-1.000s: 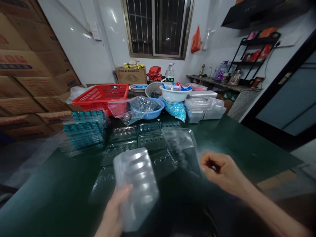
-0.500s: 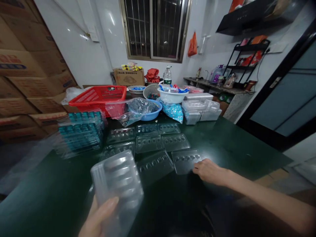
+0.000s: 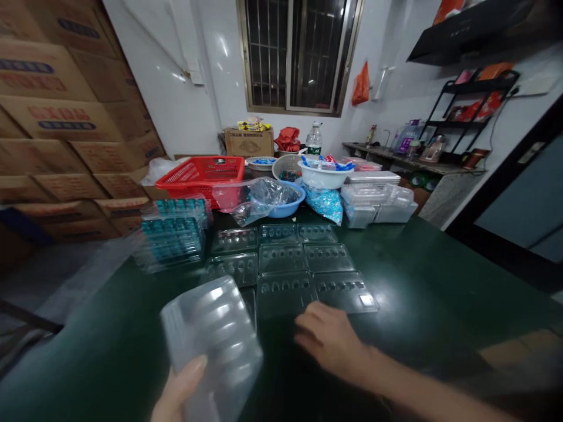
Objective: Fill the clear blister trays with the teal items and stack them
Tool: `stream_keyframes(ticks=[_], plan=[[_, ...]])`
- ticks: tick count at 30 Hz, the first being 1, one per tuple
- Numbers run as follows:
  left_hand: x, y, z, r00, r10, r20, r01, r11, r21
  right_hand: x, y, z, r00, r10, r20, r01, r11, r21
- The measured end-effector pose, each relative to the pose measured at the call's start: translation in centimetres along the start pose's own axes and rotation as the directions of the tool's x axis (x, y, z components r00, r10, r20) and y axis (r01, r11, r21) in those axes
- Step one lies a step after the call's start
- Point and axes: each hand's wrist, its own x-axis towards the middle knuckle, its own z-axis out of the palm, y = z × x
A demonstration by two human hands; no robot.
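My left hand (image 3: pixel 178 394) grips a stack of clear plastic blister trays (image 3: pixel 211 340) at the bottom left, thumb on top. My right hand (image 3: pixel 328 337) hovers low over the dark green table (image 3: pixel 422 281), fingers loosely spread, just below the nearest row of single clear trays (image 3: pixel 285 290) laid flat in a grid; nothing shows in it. The grid runs back toward the bowls, three across.
A stack of trays filled with blue parts (image 3: pixel 173 234) stands at left. Behind are a red basket (image 3: pixel 200 173), a blue bowl with a plastic bag (image 3: pixel 275 199), a white bowl (image 3: pixel 321 173), a bag of blue pieces (image 3: pixel 325 204) and clear tray stacks (image 3: pixel 378 202). Cardboard boxes (image 3: pixel 65 117) line the left wall.
My right hand set a single tray down at the grid's near right corner, then drew back left toward the middle. The left hand kept hold of the stack.
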Motion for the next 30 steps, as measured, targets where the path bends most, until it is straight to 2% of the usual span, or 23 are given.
stream_keyframes(ticks=[1, 2, 3, 5, 7, 8, 10, 13, 16, 19, 22, 25, 28, 30], plan=[[-0.3, -0.3, 0.5, 1.0, 0.002, 0.012, -0.002, 1.0, 0.001, 0.4, -1.5, 0.6, 1.0, 0.009, -0.001, -0.009, 0.985, 0.172], [-0.7, -0.5, 1.0, 0.999, 0.007, 0.034, -0.007, 1.0, 0.009, 0.8, -3.0, 1.1, 0.999, 0.016, 0.032, -0.027, 0.933, 0.358], [-1.1, -0.8, 1.4, 0.998, 0.012, 0.06, -0.014, 1.0, 0.022, 1.1, -4.2, 1.4, 0.995, 0.02, 0.098, -0.07, 0.838, 0.541], [-1.8, -1.1, 2.1, 0.993, 0.022, 0.113, -0.028, 0.998, 0.054, 1.7, -6.0, 1.8, 0.968, 0.019, 0.249, -0.216, 0.567, 0.795], [-2.4, -1.1, 2.5, 0.985, 0.031, 0.172, -0.045, 0.996, 0.077, 2.1, -6.6, 2.1, 0.931, 0.037, 0.364, -0.356, 0.32, 0.878], [-2.7, -1.0, 2.6, 0.978, 0.032, 0.207, -0.05, 0.995, 0.085, 2.3, -6.6, 2.2, 0.914, 0.049, 0.403, -0.403, 0.234, 0.885], [-3.1, -0.8, 3.0, 0.955, 0.027, 0.294, -0.058, 0.994, 0.096, 2.3, -6.2, 2.5, 0.881, 0.042, 0.472, -0.473, 0.132, 0.871], [-3.3, -0.6, 3.6, 0.91, 0.021, 0.414, -0.071, 0.992, 0.105, 2.1, -5.5, 2.9, 0.838, 0.021, 0.545, -0.545, 0.072, 0.835], [-2.9, -0.8, 4.1, 0.848, 0.036, 0.529, -0.096, 0.992, 0.086, 1.9, -5.2, 3.0, 0.826, 0.014, 0.564, -0.564, 0.039, 0.825], [-2.4, -1.2, 4.1, 0.802, 0.069, 0.593, -0.13, 0.99, 0.061, 1.9, -5.2, 3.0, 0.817, -0.005, 0.577, -0.577, -0.001, 0.817], [-2.0, -1.3, 3.8, 0.8, 0.081, 0.595, -0.162, 0.983, 0.084, 1.7, -5.4, 2.9, 0.818, 0.009, 0.576, -0.576, 0.011, 0.818], [-1.9, -1.2, 3.7, 0.825, 0.119, 0.553, -0.219, 0.968, 0.119, 1.3, -5.6, 2.9, 0.832, 0.074, 0.55, -0.554, 0.044, 0.831], [-1.9, -1.1, 3.7, 0.848, 0.19, 0.494, -0.286, 0.95, 0.127, 0.9, -5.8, 2.7, 0.854, 0.094, 0.511, -0.514, 0.006, 0.858], [-2.1, -1.2, 3.8, 0.853, 0.168, 0.494, -0.261, 0.957, 0.125, 0.8, -5.7, 2.6, 0.872, 0.067, 0.485, -0.483, -0.037, 0.875]])
